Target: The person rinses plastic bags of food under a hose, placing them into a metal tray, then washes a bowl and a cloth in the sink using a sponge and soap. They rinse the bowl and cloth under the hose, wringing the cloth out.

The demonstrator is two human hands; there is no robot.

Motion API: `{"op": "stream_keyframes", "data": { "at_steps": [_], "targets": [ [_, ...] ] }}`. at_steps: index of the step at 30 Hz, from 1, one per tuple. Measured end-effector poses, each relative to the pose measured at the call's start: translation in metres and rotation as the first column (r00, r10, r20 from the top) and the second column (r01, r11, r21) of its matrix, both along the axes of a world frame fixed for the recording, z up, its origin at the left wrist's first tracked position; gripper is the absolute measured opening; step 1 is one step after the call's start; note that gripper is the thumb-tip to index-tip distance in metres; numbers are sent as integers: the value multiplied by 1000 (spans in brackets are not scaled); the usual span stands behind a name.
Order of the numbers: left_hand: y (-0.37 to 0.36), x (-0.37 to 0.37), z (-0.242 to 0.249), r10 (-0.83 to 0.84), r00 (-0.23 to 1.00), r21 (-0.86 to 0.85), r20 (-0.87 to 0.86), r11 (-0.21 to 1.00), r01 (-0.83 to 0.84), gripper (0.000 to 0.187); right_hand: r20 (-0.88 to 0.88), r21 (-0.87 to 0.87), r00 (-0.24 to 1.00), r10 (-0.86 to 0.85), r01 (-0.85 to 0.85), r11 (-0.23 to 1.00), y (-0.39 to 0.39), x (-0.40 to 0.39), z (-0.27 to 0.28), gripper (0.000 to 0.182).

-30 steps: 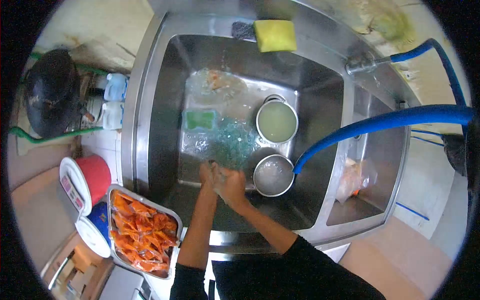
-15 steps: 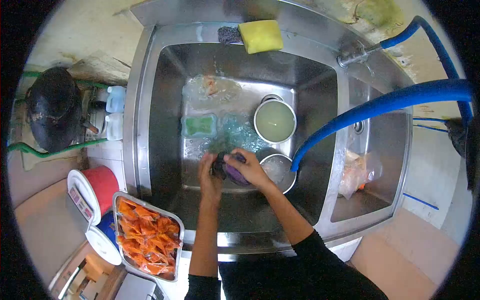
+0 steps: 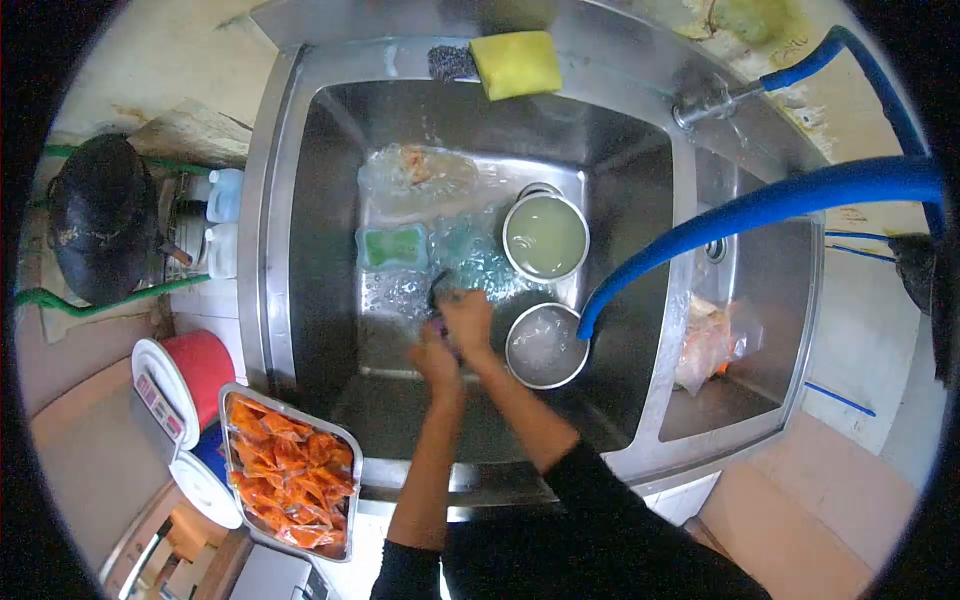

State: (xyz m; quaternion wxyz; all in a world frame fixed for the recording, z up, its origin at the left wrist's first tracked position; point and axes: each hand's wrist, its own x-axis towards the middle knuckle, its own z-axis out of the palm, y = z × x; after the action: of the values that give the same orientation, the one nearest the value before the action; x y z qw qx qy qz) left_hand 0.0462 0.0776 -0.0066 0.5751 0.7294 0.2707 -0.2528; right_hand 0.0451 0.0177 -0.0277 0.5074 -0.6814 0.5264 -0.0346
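Over the left middle of the sink basin (image 3: 400, 400), my left hand (image 3: 437, 358) and my right hand (image 3: 468, 318) are close together and blurred by motion. Both are closed around a dark and purple thing (image 3: 438, 322), mostly hidden by my fingers, so its kind does not show. A dark end of it points up past my right hand. Right of my hands, a round metal pot (image 3: 545, 362) of cloudy water sits under the blue hose's end (image 3: 588, 325). Behind it stands a second pot (image 3: 546, 238) of greenish liquid.
In the basin lie a green sponge in a clear tray (image 3: 393, 246) and a wet plastic bag (image 3: 415, 180). A yellow sponge (image 3: 516, 66) and dark scourer (image 3: 452, 63) rest on the back ledge. Orange packets (image 3: 290, 465) fill a tray at left. The side sink holds a bag (image 3: 705, 345).
My right hand has moved left and slightly up, and my left hand has come in lower beside it. The dark and purple thing has turned and is more covered. The front pot shows fully.
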Motion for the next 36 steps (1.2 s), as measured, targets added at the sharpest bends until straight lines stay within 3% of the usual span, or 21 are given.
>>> {"op": "stream_keyframes", "data": {
  "at_steps": [3,4,5,8,12,14,15,16,18,20,21,23,24,25,26,27,29,32,34,35,36],
  "targets": [
    [29,16,-57,-349,937,51,8,936,349,31,86,-123,994,73,-63,990,29,-25,28,34],
    [32,5,-92,-26,993,-118,-112,993,12,29,93,-155,995,48,-33,987,32,-28,34,34],
    [31,6,-110,265,927,-240,-265,913,-330,28,101,-160,994,46,-29,987,22,-19,25,34],
    [-1,2,-17,286,924,-353,-255,862,-364,27,-25,-30,999,29,-29,999,1,-4,3,32],
    [40,28,-73,18,986,-516,-165,850,-102,27,54,-203,998,12,-1,979,30,-23,40,34],
    [40,21,-63,-10,982,-725,-186,676,-130,27,63,-29,997,40,-39,999,22,-27,52,34],
    [26,21,-46,114,943,-631,-313,717,-296,27,-113,-70,992,-51,44,997,16,-25,31,31],
    [12,20,-26,249,872,-512,-421,729,-455,28,-87,52,989,-122,127,991,2,-28,0,29],
    [-4,13,-7,296,888,-518,-352,729,-448,30,-75,188,977,-197,208,960,-22,-28,-20,27],
    [7,-5,-28,105,975,-566,-198,800,-201,39,186,668,704,-686,422,614,-31,-28,-13,23],
    [8,-8,-23,156,940,-433,-304,856,-282,46,181,669,707,-684,421,612,-31,-30,-1,23],
    [6,-19,-28,177,932,-526,-317,785,-328,44,139,844,726,-674,269,464,-34,-31,21,18],
    [4,-24,-32,191,922,-605,-337,706,-368,43,143,843,727,-672,266,467,-25,-36,14,18],
    [2,-26,-37,203,936,-624,-289,702,-345,34,229,509,865,-446,284,812,-9,-43,4,20],
    [6,-24,-41,200,936,-624,-290,702,-343,34,187,72,964,-191,180,981,6,-49,-1,23],
    [11,-20,-45,-22,989,-468,-147,883,-50,34,145,-169,989,-23,47,984,17,-54,4,35],
    [9,-27,-29,-398,914,49,74,917,395,44,64,-125,998,4,4,992,12,-56,9,39],
    [3,-59,-10,-201,975,180,-90,960,214,46,-134,49,991,-22,28,998,-2,-56,5,47],
    [-2,-57,-37,-166,986,177,-5,970,164,46,-142,-161,989,42,-65,985,7,-75,-4,39],
    [2,-52,-63,-266,961,89,-83,958,273,46,185,22,968,-171,170,985,23,-87,12,38],
    [7,-52,-67,-370,914,0,-166,927,375,47,176,27,970,-170,168,985,23,-99,4,38]
  ]
}}
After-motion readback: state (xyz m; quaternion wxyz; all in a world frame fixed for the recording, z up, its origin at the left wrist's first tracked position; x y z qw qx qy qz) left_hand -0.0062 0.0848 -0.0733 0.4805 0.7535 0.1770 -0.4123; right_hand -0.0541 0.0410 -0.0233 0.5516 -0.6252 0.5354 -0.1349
